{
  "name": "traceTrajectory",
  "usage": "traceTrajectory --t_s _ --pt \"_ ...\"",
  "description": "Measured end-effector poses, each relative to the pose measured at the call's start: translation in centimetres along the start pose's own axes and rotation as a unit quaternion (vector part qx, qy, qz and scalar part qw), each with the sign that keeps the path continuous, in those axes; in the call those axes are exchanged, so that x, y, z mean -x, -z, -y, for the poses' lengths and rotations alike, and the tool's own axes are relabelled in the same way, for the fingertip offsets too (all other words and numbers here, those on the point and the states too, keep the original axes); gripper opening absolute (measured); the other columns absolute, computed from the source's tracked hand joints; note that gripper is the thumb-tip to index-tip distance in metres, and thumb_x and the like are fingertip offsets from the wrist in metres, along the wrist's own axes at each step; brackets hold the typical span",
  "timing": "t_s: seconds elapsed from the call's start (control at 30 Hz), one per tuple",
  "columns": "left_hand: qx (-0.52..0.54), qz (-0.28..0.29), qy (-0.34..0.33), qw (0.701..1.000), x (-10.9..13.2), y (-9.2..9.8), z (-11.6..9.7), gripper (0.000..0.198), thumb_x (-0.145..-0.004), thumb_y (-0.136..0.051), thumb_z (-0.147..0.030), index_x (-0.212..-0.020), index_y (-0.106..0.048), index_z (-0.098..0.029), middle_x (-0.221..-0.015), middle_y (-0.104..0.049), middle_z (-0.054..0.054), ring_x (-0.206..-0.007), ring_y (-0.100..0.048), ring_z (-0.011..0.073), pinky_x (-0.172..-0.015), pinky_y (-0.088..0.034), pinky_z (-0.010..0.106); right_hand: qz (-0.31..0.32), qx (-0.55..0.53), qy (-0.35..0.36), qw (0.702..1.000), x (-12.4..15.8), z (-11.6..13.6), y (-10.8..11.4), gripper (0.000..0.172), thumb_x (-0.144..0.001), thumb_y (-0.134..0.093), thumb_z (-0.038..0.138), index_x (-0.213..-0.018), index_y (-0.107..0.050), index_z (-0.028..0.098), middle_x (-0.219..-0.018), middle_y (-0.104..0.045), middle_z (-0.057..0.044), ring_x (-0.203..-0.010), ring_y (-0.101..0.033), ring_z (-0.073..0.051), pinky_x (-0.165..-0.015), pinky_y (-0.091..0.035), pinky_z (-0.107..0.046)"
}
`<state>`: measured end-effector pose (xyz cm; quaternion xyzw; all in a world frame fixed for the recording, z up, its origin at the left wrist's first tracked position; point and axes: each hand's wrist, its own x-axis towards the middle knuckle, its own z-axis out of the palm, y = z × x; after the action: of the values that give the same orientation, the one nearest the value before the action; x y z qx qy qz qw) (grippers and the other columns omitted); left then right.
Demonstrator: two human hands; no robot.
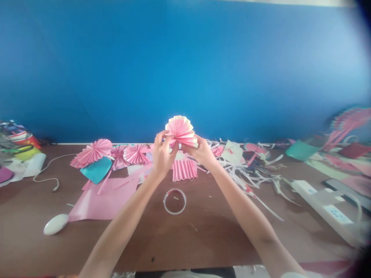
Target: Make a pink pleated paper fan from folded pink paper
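Note:
A pleated pink paper fan (pixel 181 128) with pale edges is held up above the far side of the table, fanned out towards the top. My left hand (pixel 164 152) pinches its lower left part, near the point where the folds gather. On its lower right side, the fingers of my right hand (pixel 199 151) are closed on the folds. Just below the hands lies a pink pleated paper strip (pixel 184 170). Nearer to me on the table is a roll of clear tape (pixel 174 201).
Pink rosettes (pixel 136 154), a teal paper piece (pixel 97 170) and a pink sheet (pixel 101 200) lie left, near a white mouse (pixel 56 224). White paper strips (pixel 246 175) and a power strip (pixel 321 208) are at right. A blue wall (pixel 185 69) rises behind the table.

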<state>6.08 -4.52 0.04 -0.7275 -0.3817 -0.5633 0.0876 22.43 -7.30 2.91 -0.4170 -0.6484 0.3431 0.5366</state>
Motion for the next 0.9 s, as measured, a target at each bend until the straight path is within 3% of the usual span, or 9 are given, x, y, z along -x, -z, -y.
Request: traceTrajectory --t_s 0.1,0.23,0.5,0.6,0.7,0.77,0.8,0.83,0.9 --pt "0.006 -0.015 0.025 1.0 0.1 -0.1 0.4 0.025 -0.094 -0.058 -0.03 -0.117 -0.057 -0.02 -0.124 -0.052 0.014 -0.118 -0.053 0.0257 -0.094 -0.05 0.041 0.012 -0.021 -0.007 1.0 0.0 0.0 0.1 0.029 -0.079 -0.073 0.04 -0.099 -0.068 0.019 -0.082 -0.071 -0.004 -0.068 -0.066 -0.017 -0.059 -0.051 -0.028" --pt "-0.009 -0.017 0.046 0.999 0.1 -0.2 1.1 0.022 -0.091 -0.061 -0.035 -0.105 -0.055 -0.019 -0.107 -0.058 0.011 -0.102 -0.058 0.0251 -0.086 -0.049 0.039 0.028 -0.031 -0.017 0.999 -0.1 0.0 0.0 0.032 -0.078 -0.073 0.042 -0.1 -0.068 0.019 -0.083 -0.071 -0.004 -0.066 -0.066 -0.016 -0.058 -0.05 -0.027" --pt "-0.025 0.053 -0.006 0.998 -0.4 0.4 2.2 0.038 -0.097 -0.052 -0.044 -0.126 -0.058 -0.02 -0.119 -0.06 0.013 -0.111 -0.058 0.0263 -0.093 -0.044 0.038 0.016 -0.011 0.002 1.0 -0.4 -0.1 0.9 0.025 -0.077 -0.072 0.03 -0.097 -0.066 0.016 -0.081 -0.07 -0.003 -0.064 -0.063 -0.014 -0.06 -0.048 -0.026" --pt "-0.007 0.091 -0.012 0.996 -0.9 0.5 2.7 0.057 -0.089 -0.059 -0.058 -0.133 -0.055 -0.022 -0.128 -0.055 0.015 -0.121 -0.051 0.0305 -0.103 -0.039 0.045 0.015 0.019 -0.003 1.0 -0.6 0.1 1.6 0.021 -0.076 -0.067 0.024 -0.095 -0.067 0.015 -0.077 -0.069 -0.002 -0.063 -0.06 -0.013 -0.056 -0.044 -0.024" --pt "0.078 0.15 0.015 0.986 -1.3 0.7 3.5 0.097 -0.068 -0.076 -0.066 -0.148 -0.039 -0.025 -0.15 -0.038 0.019 -0.14 -0.034 0.0385 -0.114 -0.027 0.055 0.021 0.047 0.002 0.999 -0.6 0.4 2.3 0.021 -0.074 -0.062 0.019 -0.094 -0.068 0.015 -0.077 -0.069 -0.001 -0.064 -0.059 -0.013 -0.059 -0.044 -0.025" --pt "0.206 0.208 0.089 0.952 -1.3 0.8 4.1 0.113 -0.066 -0.079 -0.065 -0.155 -0.021 -0.028 -0.156 -0.032 0.019 -0.144 -0.031 0.0376 -0.113 -0.031 0.054 0.031 0.056 0.002 0.998 -0.6 0.5 2.7 0.024 -0.072 -0.06 0.017 -0.093 -0.07 0.014 -0.078 -0.069 -0.001 -0.065 -0.058 -0.013 -0.06 -0.044 -0.025" --pt "0.273 0.239 0.143 0.921 -1.3 0.9 4.3 0.111 -0.07 -0.077 -0.064 -0.156 -0.015 -0.031 -0.155 -0.035 0.018 -0.143 -0.035 0.0352 -0.111 -0.035 0.052 0.041 0.057 0.0 0.998 -0.6 0.6 2.9 0.025 -0.071 -0.059 0.017 -0.093 -0.07 0.014 -0.077 -0.069 -0.001 -0.065 -0.057 -0.013 -0.06 -0.044 -0.025" --pt "0.33 0.266 0.202 0.883 -1.1 1.0 4.5 0.105 -0.075 -0.073 -0.063 -0.156 -0.014 -0.032 -0.152 -0.04 0.017 -0.138 -0.042 0.0326 -0.107 -0.04 0.049 0.054 0.055 -0.005 0.997 -0.5 0.6 3.0 0.025 -0.071 -0.059 0.016 -0.093 -0.071 0.014 -0.076 -0.068 -0.001 -0.065 -0.057 -0.013 -0.06 -0.044 -0.025" --pt "0.395 0.311 0.308 0.808 -0.9 1.0 4.7 0.085 -0.082 -0.066 -0.062 -0.152 -0.028 -0.033 -0.137 -0.055 0.013 -0.122 -0.056 0.0273 -0.097 -0.047 0.042 0.08 0.043 -0.013 0.996 -0.4 0.7 3.3 0.025 -0.07 -0.06 0.016 -0.092 -0.071 0.015 -0.075 -0.068 0.0 -0.064 -0.056 -0.012 -0.06 -0.043 -0.025"
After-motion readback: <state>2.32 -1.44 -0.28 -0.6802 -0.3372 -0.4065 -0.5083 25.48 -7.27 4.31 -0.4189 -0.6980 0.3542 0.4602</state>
